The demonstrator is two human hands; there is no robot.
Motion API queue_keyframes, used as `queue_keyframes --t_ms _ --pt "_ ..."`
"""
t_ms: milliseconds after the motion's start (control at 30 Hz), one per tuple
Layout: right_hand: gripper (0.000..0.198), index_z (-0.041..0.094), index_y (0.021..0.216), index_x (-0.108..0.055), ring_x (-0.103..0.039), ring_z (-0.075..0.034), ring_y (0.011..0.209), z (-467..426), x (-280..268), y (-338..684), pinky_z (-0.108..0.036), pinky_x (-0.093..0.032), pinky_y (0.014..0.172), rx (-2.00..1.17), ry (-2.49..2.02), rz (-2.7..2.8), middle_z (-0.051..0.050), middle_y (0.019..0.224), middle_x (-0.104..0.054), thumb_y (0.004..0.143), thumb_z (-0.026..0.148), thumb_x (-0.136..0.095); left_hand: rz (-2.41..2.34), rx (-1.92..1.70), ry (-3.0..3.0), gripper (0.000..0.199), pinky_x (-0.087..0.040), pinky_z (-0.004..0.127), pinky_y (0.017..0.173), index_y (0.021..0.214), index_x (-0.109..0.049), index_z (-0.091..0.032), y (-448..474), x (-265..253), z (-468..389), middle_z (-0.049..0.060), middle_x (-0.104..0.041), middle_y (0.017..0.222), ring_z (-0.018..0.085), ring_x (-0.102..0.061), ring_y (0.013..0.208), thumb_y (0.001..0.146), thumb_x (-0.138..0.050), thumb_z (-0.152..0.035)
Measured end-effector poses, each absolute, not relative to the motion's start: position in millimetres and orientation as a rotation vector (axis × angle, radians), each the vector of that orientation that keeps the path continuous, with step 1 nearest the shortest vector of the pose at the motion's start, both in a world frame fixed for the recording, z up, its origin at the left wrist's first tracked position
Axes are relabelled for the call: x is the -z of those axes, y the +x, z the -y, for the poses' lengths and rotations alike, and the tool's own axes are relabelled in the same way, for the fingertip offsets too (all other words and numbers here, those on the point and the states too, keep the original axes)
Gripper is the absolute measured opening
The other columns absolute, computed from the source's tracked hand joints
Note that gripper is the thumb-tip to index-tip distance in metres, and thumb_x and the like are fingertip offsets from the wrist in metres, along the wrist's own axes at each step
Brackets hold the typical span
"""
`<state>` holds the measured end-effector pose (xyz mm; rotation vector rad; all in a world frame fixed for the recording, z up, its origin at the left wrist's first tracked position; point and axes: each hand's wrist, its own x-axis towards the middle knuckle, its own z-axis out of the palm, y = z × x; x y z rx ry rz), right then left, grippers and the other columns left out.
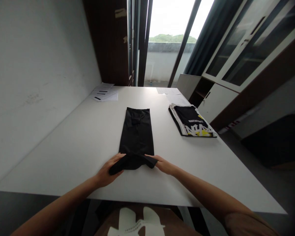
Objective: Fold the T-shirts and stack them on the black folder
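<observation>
Though on table [88,137], cloth [137,139] in hands [107,171] [164,165]

Plain black cloth [137,139], white tabletop [81,141], black garment stack [185,114] with white lettering and yellow patches

A black cloth [137,137] is lying on the white counter [76,147] as a long, narrow strip, its length running from near to far. Most of it is resting flat and smooth, with a small squarish patch [136,118] showing near the far edge. The near end is bulging up in a loose, curved fold.
</observation>
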<state>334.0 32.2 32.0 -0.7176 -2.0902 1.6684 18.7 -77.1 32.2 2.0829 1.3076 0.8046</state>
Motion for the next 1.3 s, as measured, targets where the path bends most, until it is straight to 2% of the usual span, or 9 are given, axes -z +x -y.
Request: queue_keyframes --t_ms 100,200,300,400,633,767,900,1067,1300 --pt "0.046 0.021 0.126 -0.072 -0.063 -0.026 0.112 -23 -44 336 -0.042 -0.046 0.105 -1.682 -0.609 2.176 -0.007 0.115 -0.071 0.096 0.054 -0.062 -1.166 -0.716 2.016 0.042 -0.044 0.042 0.116 0.139 -0.059 -0.021 22 -58 77 0.011 -0.061 0.142 0.026 -0.058 0.131 0.098 -0.053 -0.025" --pt "0.049 0.018 0.124 -0.072 -0.064 -0.022 0.097 -12 -50 341 -0.035 -0.051 0.090 -1.803 -0.582 2.175 -0.007 0.107 -0.072 0.092 0.056 -0.069 -1.038 -0.505 1.922 0.034 -0.047 0.038 0.107 0.128 -0.067 -0.022 21 -84 81 0.009 -0.070 0.125 0.025 -0.064 0.117 0.104 -0.047 -0.035" --pt "0.051 0.016 0.117 -0.076 -0.062 -0.017 0.080 -1 -50 345 -0.030 -0.051 0.077 -2.063 -0.580 2.103 -0.004 0.091 -0.071 0.091 0.060 -0.068 -0.964 -0.351 1.713 0.047 -0.053 0.032 0.088 0.112 -0.071 -0.018 17 -99 87 0.006 -0.073 0.101 0.022 -0.065 0.093 0.105 -0.042 -0.054" --pt "0.056 0.017 0.114 -0.076 -0.063 -0.017 0.081 1 -50 345 -0.033 -0.053 0.080 -2.199 -0.671 1.865 -0.004 0.087 -0.070 0.084 0.063 -0.075 -0.978 -0.327 1.532 0.061 -0.053 0.029 0.072 0.094 -0.072 -0.015 13 -102 86 0.004 -0.068 0.083 0.018 -0.060 0.076 0.098 -0.046 -0.070" --pt "0.043 0.016 0.105 -0.074 -0.073 -0.026 0.098 -74 -72 316 -0.043 -0.057 0.098 -2.217 -0.851 1.213 -0.011 0.099 -0.076 0.082 0.052 -0.081 -1.148 -0.798 0.980 0.047 -0.059 0.035 0.092 0.110 -0.071 -0.015 12 -96 2 0.009 -0.075 0.100 0.024 -0.071 0.099 0.091 -0.068 -0.059" --pt "0.031 0.015 0.112 -0.072 -0.075 -0.025 0.097 -133 -84 295 -0.040 -0.060 0.096 -2.184 -0.891 0.996 -0.012 0.103 -0.078 0.095 0.041 -0.068 -1.062 -0.931 0.746 0.037 -0.061 0.031 0.092 0.116 -0.071 -0.011 11 -89 -63 0.014 -0.077 0.108 0.024 -0.074 0.103 0.096 -0.068 -0.042" --pt "0.028 0.013 0.114 -0.071 -0.075 -0.022 0.094 -172 -72 283 -0.035 -0.062 0.092 -2.209 -0.926 0.887 -0.011 0.106 -0.078 0.102 0.033 -0.056 -1.013 -0.941 0.664 0.037 -0.063 0.031 0.089 0.116 -0.072 -0.009 8 -68 -94 0.016 -0.076 0.113 0.025 -0.075 0.100 0.096 -0.067 -0.040" --pt "0.027 0.012 0.111 -0.071 -0.076 -0.020 0.090 -199 -44 281 -0.032 -0.063 0.088 -2.196 -1.015 0.858 -0.012 0.105 -0.078 0.103 0.033 -0.056 -0.973 -0.920 0.734 0.030 -0.064 0.029 0.083 0.114 -0.071 -0.014 2 -35 -100 0.013 -0.077 0.113 0.022 -0.076 0.091 0.087 -0.078 -0.024" --pt "0.015 0.013 0.102 -0.072 -0.075 -0.020 0.086 -229 -37 269 -0.028 -0.064 0.082 -2.073 -1.109 1.000 -0.011 0.100 -0.078 0.097 0.027 -0.067 -0.941 -1.103 0.622 0.033 -0.062 0.034 0.091 0.126 -0.067 -0.014 0 -31 -116 0.013 -0.075 0.116 0.023 -0.075 0.099 0.094 -0.066 -0.022"
